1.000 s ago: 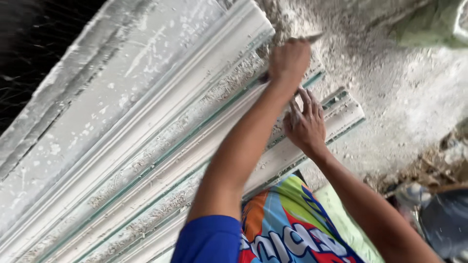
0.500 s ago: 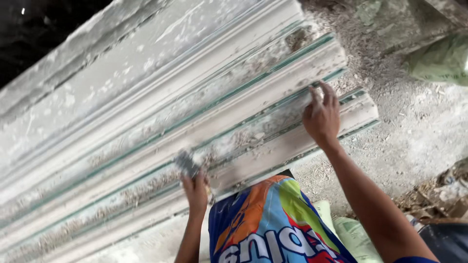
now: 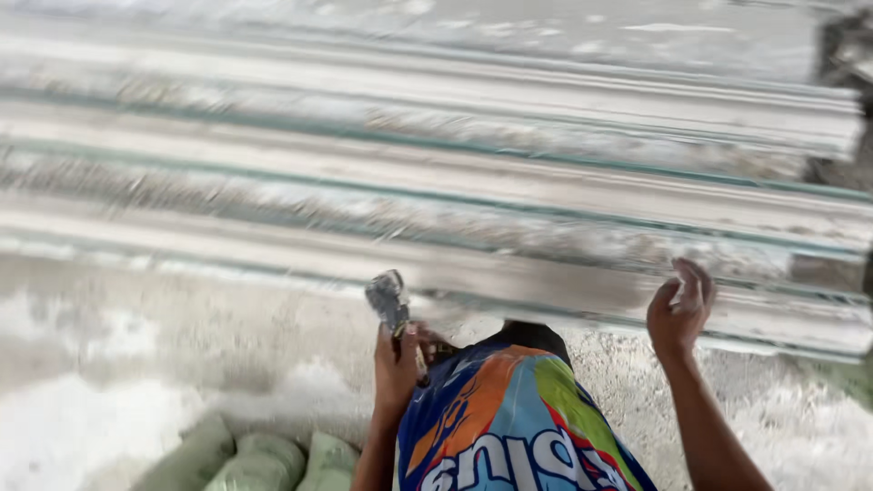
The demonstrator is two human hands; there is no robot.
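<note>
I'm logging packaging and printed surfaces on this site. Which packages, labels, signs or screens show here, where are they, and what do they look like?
Pale green filled sacks: bottom left on the dusty ground, soft and rounded, lying side by side.
Printed multicoloured cloth: bottom centre between the two arms, orange, blue and green with large white lettering.
No signs or screens in view.

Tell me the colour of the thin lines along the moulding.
Green lines on white moulding, head view.
</note>
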